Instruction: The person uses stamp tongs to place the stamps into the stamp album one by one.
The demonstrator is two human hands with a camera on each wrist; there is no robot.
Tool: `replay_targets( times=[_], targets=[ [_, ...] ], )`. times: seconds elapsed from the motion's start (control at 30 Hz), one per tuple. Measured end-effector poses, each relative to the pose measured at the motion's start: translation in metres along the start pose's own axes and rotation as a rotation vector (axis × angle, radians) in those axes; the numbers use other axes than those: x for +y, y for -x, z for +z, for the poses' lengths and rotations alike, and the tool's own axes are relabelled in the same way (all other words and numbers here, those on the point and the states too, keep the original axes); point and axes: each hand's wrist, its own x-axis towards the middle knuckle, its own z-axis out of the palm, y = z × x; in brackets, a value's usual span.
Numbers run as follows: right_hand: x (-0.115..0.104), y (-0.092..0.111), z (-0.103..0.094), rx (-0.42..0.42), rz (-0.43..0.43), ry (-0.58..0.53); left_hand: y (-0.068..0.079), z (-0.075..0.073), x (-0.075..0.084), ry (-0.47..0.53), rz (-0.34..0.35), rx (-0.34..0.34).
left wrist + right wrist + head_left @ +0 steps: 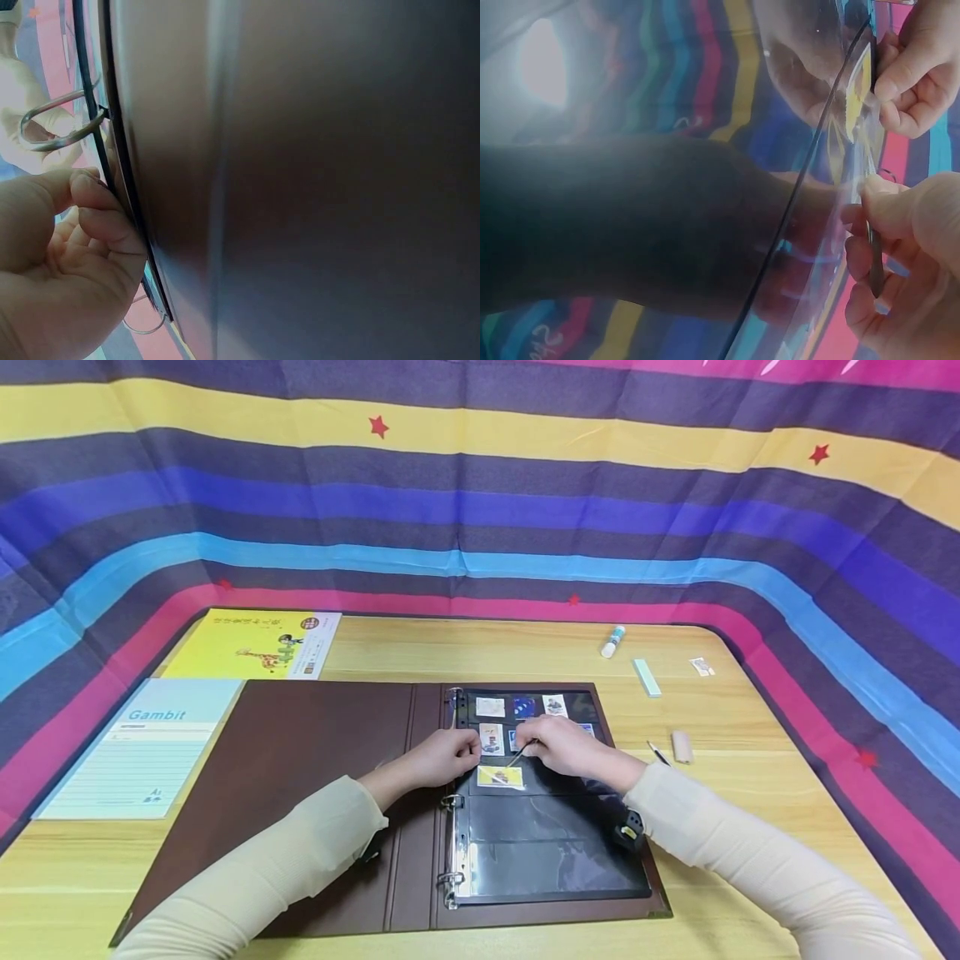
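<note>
A brown ring-binder stamp album lies spread wide, with a black pocket page on its right side. My right hand grips slim metal tweezers, their tips at a yellow stamp. That stamp sits in the page's left column, below a row with an upright stamp. At the page's ring-side edge, my left hand pinches the page edge between thumb and forefinger, right beside the yellow stamp. Several other stamps fill the top rows, partly hidden by my right hand.
Left of the album lie a Gambit notebook and a yellow booklet. On the right are a glue stick, a pale green bar, a loose stamp, an eraser-like block and a thin pointed tool.
</note>
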Motion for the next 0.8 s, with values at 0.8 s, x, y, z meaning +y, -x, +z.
replay_targets(
  times=[0.8],
  targets=[
    [0.138, 0.099, -0.087, 0.29, 0.633, -0.144, 0.0, 0.001, 0.001, 0.003, -0.044, -0.023]
  ],
)
